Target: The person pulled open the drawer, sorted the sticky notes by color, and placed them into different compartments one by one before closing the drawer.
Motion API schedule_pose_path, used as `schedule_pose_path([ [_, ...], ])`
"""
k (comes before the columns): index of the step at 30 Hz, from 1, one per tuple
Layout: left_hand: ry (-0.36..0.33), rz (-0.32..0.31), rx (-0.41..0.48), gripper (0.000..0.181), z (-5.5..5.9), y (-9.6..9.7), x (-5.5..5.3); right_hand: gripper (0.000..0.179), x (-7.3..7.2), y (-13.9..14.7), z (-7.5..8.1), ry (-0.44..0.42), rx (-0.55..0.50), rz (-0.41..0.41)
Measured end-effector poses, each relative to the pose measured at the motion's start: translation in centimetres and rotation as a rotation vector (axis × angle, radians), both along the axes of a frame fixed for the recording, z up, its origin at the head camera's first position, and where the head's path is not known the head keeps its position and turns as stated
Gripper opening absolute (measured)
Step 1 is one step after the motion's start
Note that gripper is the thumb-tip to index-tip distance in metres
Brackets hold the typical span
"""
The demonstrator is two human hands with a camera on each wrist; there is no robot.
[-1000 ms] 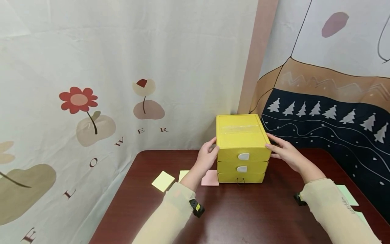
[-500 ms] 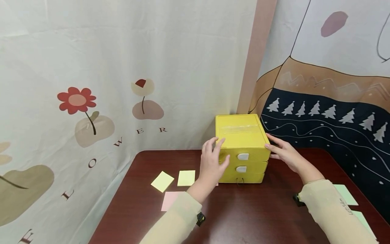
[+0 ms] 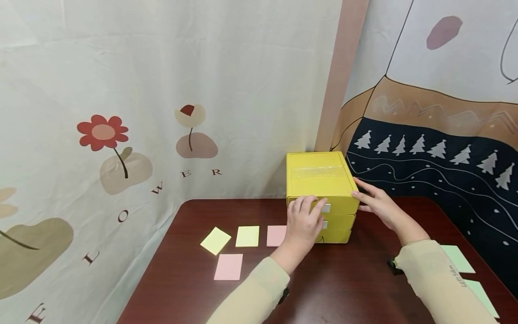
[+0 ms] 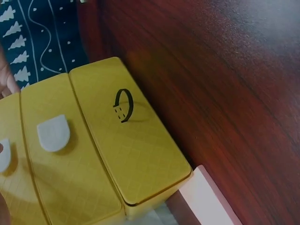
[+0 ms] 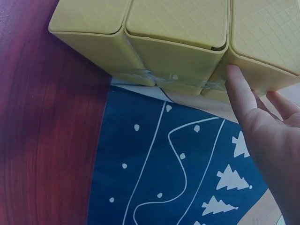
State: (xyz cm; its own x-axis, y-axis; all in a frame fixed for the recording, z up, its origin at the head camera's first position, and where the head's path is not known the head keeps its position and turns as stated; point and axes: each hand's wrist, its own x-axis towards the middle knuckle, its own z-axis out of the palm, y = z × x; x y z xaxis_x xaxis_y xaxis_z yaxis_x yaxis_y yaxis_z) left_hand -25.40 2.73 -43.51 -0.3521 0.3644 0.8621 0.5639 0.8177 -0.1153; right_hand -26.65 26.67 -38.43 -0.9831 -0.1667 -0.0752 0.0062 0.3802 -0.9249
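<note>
A yellow three-drawer organizer stands at the back of the table, its drawers shut. White tabs mark the two upper drawers; the lowest has a thin dark loop. My left hand is at the front of the top drawer, fingers spread and slightly bent. In the left wrist view a fingertip overlaps the edge of the upper white tab; most of that hand is out of that view. My right hand rests its extended fingers and thumb against the organizer's right side, near the top, also seen in the right wrist view.
Yellow sticky-note pads and pink pads lie on the dark red table, left of the organizer. Green pads lie by the right edge, partly behind the right sleeve. Printed curtains hang close behind the table.
My left hand has left the organizer's left side and moved right, across its front to the top drawer's tab. The pink pads have come into sight. The right hand has stayed in place.
</note>
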Motion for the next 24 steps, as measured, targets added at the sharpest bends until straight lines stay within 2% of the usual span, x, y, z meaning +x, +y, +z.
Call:
schedule_pose_path([
  [8, 0.061, 0.027, -0.021, 0.025, -0.5, 1.0, -0.5, 0.077, -0.1, 0.0, -0.2, 0.006, -0.003, 0.004],
  [15, 0.069, 0.024, -0.061, 0.022, -0.7, 1.0, -0.7, 0.075, -0.1, 0.0, -0.1, 0.010, -0.012, 0.003],
  [22, 0.109, -0.003, -0.074, 0.024, -0.9, 1.1, -1.1, 0.076, 0.1, -0.1, 0.2, 0.009, -0.011, -0.001],
  [24, 0.095, -0.007, -0.076, 0.024, -1.0, 1.2, -1.0, 0.076, 0.1, 0.0, 0.4, 0.004, -0.015, -0.013],
])
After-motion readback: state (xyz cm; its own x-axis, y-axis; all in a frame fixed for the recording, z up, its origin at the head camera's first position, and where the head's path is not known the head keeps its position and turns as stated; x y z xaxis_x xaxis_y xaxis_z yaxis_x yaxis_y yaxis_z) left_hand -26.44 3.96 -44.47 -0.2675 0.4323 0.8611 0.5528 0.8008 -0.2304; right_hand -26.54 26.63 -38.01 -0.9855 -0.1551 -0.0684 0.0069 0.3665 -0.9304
